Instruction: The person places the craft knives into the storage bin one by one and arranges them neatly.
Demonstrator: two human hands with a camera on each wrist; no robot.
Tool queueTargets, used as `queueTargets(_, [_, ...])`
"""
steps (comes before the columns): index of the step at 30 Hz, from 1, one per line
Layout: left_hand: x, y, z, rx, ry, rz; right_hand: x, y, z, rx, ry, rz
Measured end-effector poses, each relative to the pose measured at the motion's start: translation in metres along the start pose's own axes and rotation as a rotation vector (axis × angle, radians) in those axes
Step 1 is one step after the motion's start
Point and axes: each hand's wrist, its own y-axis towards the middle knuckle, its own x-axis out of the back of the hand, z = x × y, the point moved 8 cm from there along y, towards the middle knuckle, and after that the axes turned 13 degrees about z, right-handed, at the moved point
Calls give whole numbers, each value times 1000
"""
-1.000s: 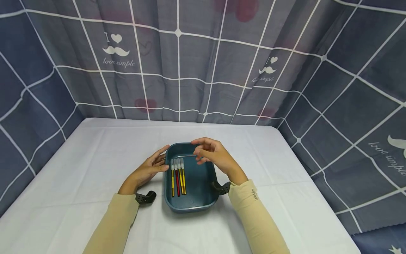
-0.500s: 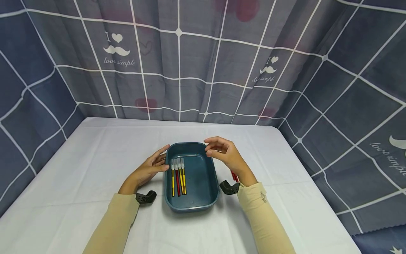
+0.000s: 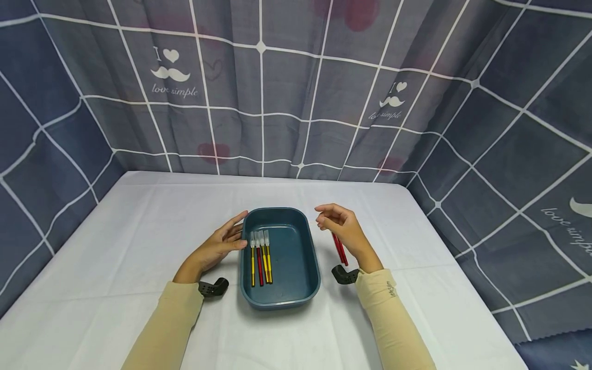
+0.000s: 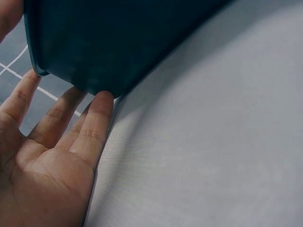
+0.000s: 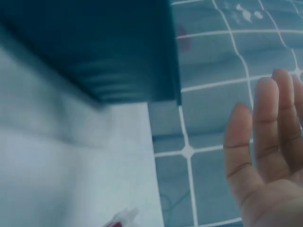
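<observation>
A dark teal plastic tray (image 3: 296, 300) stands on the table. Along its left side lie several slim pen-like sticks (image 3: 261, 262), yellow and red, with clear caps. My left hand (image 3: 217, 252) is at the tray's left wall, thumb near the rim; in the left wrist view its straight fingers (image 4: 97, 118) touch the outer wall. Right of the tray, my right hand (image 3: 344, 231) hovers with loosely bent fingers and holds nothing. Beneath it are red sticks (image 3: 339, 251), their upper ends hidden by the hand. A clear tip with red (image 5: 123, 218) shows low in the right wrist view.
A white cloth (image 3: 152, 231) covers the table. Grey-blue curtains with white grid lines (image 3: 287, 103) rise behind it and along both sides. Black devices are strapped at the left wrist (image 3: 214, 288) and right wrist (image 3: 344, 275).
My right hand has moved right, from over the tray's far right part to beside it, uncovering red sticks on the table. The left hand, tray and sticks inside it stay put.
</observation>
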Motion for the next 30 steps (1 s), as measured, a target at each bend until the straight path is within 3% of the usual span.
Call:
queueTargets(9, [-1, -1, -1, 4, 6, -3, 18, -9, -22, -41, 18, -116])
queueTargets(19, [-3, 0, 0, -6, -1, 8, 35, -21, -53, -148, 68, -243])
queueTargets(30, [-3, 0, 0, 3, 9, 2, 49, -31, -74, -205, 85, -322])
